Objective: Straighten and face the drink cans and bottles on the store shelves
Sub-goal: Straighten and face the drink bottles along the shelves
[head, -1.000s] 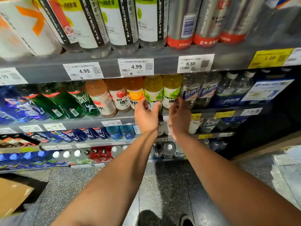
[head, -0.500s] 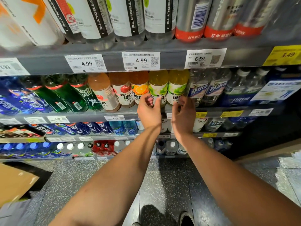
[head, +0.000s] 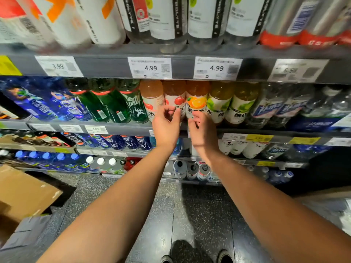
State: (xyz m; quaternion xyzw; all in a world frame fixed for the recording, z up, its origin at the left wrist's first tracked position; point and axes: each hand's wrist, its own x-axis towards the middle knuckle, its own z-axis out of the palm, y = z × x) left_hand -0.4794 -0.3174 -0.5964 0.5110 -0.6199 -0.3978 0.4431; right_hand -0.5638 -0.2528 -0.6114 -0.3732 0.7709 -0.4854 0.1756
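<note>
Since the job is getting every label facing out, we've got both hands up at the second shelf (head: pixel 133 128), right in the vitamin-water row. Our left hand (head: pixel 165 126) has its grip curled in front of the apple bottle (head: pixel 175 101), thumb and fingers closing toward it but, far as we can tell, not clamped yet. Our right hand (head: pixel 201 128) sits just below the orange bottle (head: pixel 196 103), fingers loosely curled, holding nothing we can see. Two hands on neighbouring bottles makes sense, probably twisting both at once. The lime bottles (head: pixel 218 105) next door look faced already; the green bottles (head: pixel 114 107) lean and show barcodes.
</note>
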